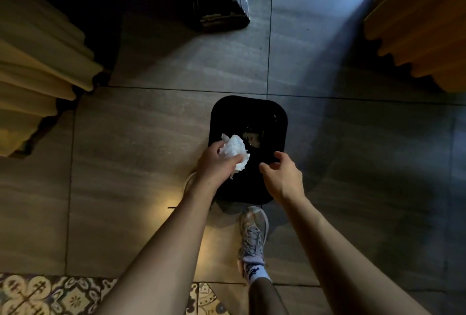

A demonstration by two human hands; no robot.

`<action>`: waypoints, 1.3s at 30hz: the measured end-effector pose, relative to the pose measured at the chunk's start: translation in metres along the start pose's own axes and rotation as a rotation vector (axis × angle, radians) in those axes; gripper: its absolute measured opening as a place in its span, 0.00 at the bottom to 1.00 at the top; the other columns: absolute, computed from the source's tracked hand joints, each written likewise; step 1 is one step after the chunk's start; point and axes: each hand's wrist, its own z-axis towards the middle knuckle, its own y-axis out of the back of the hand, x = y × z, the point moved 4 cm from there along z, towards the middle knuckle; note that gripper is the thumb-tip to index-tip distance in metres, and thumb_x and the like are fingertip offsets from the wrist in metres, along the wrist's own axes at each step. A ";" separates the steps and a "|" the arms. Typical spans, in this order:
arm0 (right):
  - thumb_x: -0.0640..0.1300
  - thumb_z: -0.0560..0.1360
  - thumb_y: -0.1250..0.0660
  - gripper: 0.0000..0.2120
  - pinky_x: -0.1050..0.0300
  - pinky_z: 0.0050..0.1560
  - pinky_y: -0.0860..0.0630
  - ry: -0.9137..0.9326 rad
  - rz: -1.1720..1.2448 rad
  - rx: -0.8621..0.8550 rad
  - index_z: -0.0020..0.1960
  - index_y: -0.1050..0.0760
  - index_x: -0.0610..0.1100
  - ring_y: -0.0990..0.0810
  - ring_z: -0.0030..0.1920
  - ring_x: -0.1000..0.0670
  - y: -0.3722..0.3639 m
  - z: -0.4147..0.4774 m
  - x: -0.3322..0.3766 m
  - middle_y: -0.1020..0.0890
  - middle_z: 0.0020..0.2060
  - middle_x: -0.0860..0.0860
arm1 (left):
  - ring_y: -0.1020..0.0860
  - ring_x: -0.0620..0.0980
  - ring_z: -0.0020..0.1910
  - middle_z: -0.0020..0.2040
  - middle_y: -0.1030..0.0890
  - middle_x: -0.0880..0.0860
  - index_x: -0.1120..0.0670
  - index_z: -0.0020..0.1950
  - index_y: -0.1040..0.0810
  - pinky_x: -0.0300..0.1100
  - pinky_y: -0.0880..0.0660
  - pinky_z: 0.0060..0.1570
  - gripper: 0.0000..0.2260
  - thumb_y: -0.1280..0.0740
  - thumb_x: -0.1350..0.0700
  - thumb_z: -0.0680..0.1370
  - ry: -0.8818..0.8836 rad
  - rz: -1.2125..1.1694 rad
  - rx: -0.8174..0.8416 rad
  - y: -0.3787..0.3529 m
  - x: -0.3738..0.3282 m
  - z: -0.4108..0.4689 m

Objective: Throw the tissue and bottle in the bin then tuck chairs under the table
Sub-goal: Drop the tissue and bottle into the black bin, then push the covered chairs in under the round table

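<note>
A dimly lit floor of large grey stone-look tiles [151, 138] is seen from straight above. A black plastic bin [252, 110], rectangular with rounded corners and open at the top, is seen standing on the floor in the middle of the picture. Two bare forearms [176, 239] are stretched forward from the bottom edge towards it.

A crumpled white paper tissue [234, 149] is gripped in the left hand [214, 163], with the fingers and thumb curled round its near side. The tissue is held above the bin's open mouth, over its left half. The right hand [285, 176] is held over the near right part of the bin's rim; its fingers are loosely curled and nothing is held in it. Inside the bin, a small pale glinting patch [251, 139] is seen just beyond the tissue; what it is cannot be told in the dark.

A grey laced trainer [253, 234], with a white sock [254, 272] above it, is planted on the floor just before the bin's near edge, between the two forearms. Folds of mustard-yellow curtain [37, 62] are seen at the left edge, and folds of orange-yellow curtain [416, 25] at the upper right. A dark piece of furniture [214, 12] is seen at the top, well apart from the bin. A strip of patterned ornamental tiles [50, 294] is seen in the bottom left corner.
</note>
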 end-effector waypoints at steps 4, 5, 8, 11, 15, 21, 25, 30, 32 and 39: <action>0.49 0.80 0.34 0.29 0.43 0.69 0.26 0.051 -0.131 0.018 0.78 0.35 0.42 0.22 0.68 0.37 0.009 -0.013 0.002 0.19 0.67 0.40 | 0.21 0.52 0.64 0.68 0.21 0.53 0.50 0.76 0.30 0.54 0.23 0.64 0.33 0.22 0.51 0.73 0.033 -0.075 0.039 -0.008 -0.011 -0.012; 0.48 0.80 0.34 0.28 0.42 0.68 0.25 0.061 -0.155 0.023 0.77 0.35 0.42 0.22 0.67 0.37 0.013 -0.017 0.002 0.19 0.67 0.39 | 0.22 0.53 0.65 0.69 0.22 0.53 0.50 0.77 0.31 0.55 0.24 0.65 0.34 0.22 0.51 0.73 0.039 -0.069 0.034 -0.007 -0.012 -0.016; 0.48 0.80 0.34 0.27 0.45 0.66 0.25 0.081 -0.220 0.033 0.76 0.33 0.43 0.22 0.66 0.37 0.034 -0.033 0.007 0.19 0.66 0.39 | 0.22 0.54 0.65 0.69 0.23 0.53 0.49 0.77 0.31 0.55 0.24 0.65 0.34 0.22 0.50 0.73 0.048 -0.036 0.013 0.004 -0.023 -0.033; 0.48 0.80 0.33 0.30 0.44 0.68 0.25 0.099 -0.275 0.046 0.79 0.37 0.41 0.23 0.68 0.36 0.062 -0.055 0.014 0.21 0.68 0.37 | 0.21 0.51 0.64 0.68 0.21 0.52 0.49 0.75 0.29 0.44 0.24 0.60 0.31 0.23 0.48 0.73 0.005 0.078 -0.003 0.026 -0.042 -0.058; 0.45 0.80 0.33 0.30 0.46 0.66 0.28 0.131 -0.348 0.000 0.79 0.37 0.38 0.23 0.67 0.34 0.111 -0.095 0.039 0.22 0.67 0.34 | 0.21 0.53 0.64 0.69 0.21 0.53 0.52 0.73 0.27 0.41 0.26 0.59 0.28 0.25 0.48 0.75 -0.075 0.267 -0.073 0.069 -0.088 -0.113; 0.55 0.83 0.37 0.36 0.45 0.74 0.35 0.332 -0.483 -0.149 0.83 0.46 0.40 0.34 0.76 0.34 0.193 -0.191 0.136 0.35 0.78 0.35 | 0.29 0.56 0.73 0.74 0.26 0.59 0.57 0.76 0.29 0.42 0.36 0.71 0.30 0.29 0.45 0.78 -0.321 0.380 -0.291 0.141 -0.203 -0.230; 0.63 0.82 0.40 0.40 0.44 0.78 0.42 0.517 -0.483 -0.307 0.84 0.53 0.47 0.46 0.81 0.36 0.245 -0.269 0.234 0.47 0.82 0.36 | 0.40 0.52 0.80 0.81 0.38 0.54 0.52 0.81 0.37 0.47 0.40 0.77 0.35 0.32 0.39 0.78 -0.508 0.480 -0.407 0.199 -0.277 -0.305; 0.67 0.80 0.42 0.41 0.41 0.79 0.46 0.748 -0.429 -0.484 0.84 0.53 0.49 0.49 0.82 0.34 0.265 -0.373 0.323 0.51 0.82 0.34 | 0.47 0.58 0.82 0.83 0.44 0.57 0.52 0.82 0.44 0.56 0.43 0.78 0.37 0.39 0.34 0.79 -0.690 0.592 -0.653 0.277 -0.332 -0.393; 0.69 0.80 0.44 0.42 0.39 0.79 0.48 0.813 -0.490 -0.532 0.85 0.55 0.50 0.52 0.82 0.34 0.257 -0.407 0.342 0.54 0.82 0.34 | 0.50 0.58 0.82 0.84 0.48 0.57 0.52 0.83 0.46 0.59 0.46 0.78 0.38 0.43 0.32 0.79 -0.706 0.648 -0.719 0.304 -0.334 -0.418; 0.72 0.80 0.50 0.42 0.33 0.80 0.59 0.953 -0.525 -0.526 0.84 0.61 0.54 0.62 0.83 0.36 0.179 -0.502 0.396 0.64 0.82 0.36 | 0.63 0.56 0.82 0.84 0.62 0.54 0.50 0.83 0.56 0.63 0.64 0.76 0.41 0.52 0.28 0.78 -0.662 0.669 -0.845 0.405 -0.287 -0.473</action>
